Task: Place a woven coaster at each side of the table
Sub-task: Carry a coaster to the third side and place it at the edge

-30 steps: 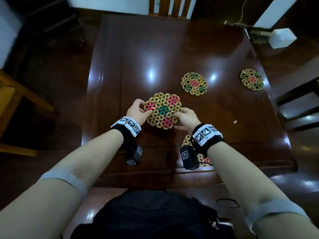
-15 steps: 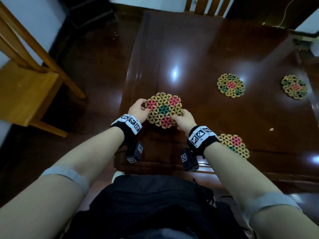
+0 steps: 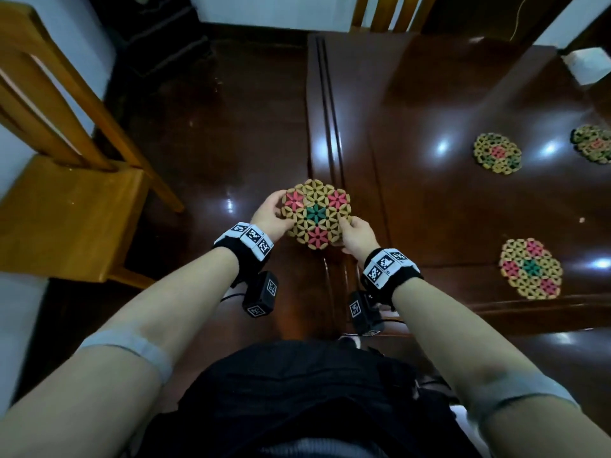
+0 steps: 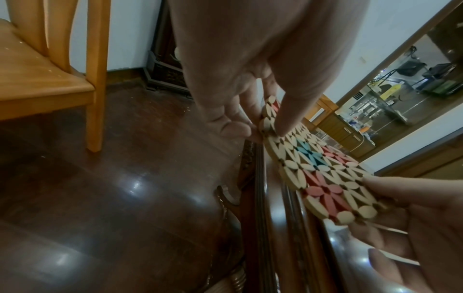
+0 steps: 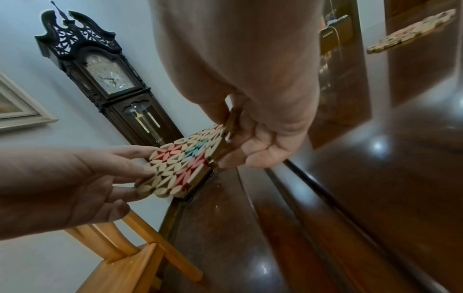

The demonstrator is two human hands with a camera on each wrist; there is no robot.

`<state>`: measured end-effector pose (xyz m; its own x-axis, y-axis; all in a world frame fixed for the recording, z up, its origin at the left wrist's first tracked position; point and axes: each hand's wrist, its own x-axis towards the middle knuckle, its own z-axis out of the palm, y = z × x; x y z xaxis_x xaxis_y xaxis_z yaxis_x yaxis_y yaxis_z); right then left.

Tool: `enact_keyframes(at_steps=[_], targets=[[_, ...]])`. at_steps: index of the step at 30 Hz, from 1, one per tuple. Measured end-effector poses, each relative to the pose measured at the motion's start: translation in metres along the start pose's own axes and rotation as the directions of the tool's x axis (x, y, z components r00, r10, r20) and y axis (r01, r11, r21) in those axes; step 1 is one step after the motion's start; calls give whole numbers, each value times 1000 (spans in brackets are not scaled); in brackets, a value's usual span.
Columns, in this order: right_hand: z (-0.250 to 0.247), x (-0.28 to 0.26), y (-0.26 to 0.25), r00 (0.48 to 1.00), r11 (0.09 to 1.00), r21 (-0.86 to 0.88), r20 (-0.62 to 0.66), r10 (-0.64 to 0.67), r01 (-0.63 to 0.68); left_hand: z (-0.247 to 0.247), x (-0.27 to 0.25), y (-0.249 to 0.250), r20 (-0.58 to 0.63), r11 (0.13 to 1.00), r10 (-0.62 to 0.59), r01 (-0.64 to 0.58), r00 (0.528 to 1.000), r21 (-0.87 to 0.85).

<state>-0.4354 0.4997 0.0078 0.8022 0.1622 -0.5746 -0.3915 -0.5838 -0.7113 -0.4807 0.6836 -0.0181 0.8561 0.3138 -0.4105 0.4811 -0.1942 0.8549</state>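
Note:
I hold a round woven coaster [image 3: 315, 214] with pink and green flower patterns by its two sides. My left hand [image 3: 279, 211] pinches its left rim and my right hand [image 3: 345, 226] pinches its right rim. It hangs level just over the left edge of the dark glossy table [image 3: 429, 200], partly above the floor. In the left wrist view the coaster [image 4: 323, 172] sits between thumb and fingers [image 4: 250, 123]. Three more coasters lie flat on the table: one near the front edge [image 3: 530, 268], one mid-table [image 3: 497, 153], one at the right [image 3: 591, 143].
A light wooden chair [image 3: 66, 206] stands on the dark floor to the left of the table. Another chair back [image 3: 380, 11] is at the far side. A tall dark clock [image 5: 110, 79] stands against the wall. A white box [image 3: 591, 66] sits beyond the table's far right corner.
Both hands have carried the coaster leftward from over the table's middle to its left edge. My view has swung left with it, bringing the wooden chair into sight.

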Motion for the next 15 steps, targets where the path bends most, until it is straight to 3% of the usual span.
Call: enact_keyframes(at_steps=[8,15], targets=[[24,18,-26,998,998,54,-54,-17,20,-29,35,-2,11,1000,-10,10,1000,3],[28,84,-36,972,999,30,-234,-13,21,-36,113,30,49,997,9,-13,999,82]])
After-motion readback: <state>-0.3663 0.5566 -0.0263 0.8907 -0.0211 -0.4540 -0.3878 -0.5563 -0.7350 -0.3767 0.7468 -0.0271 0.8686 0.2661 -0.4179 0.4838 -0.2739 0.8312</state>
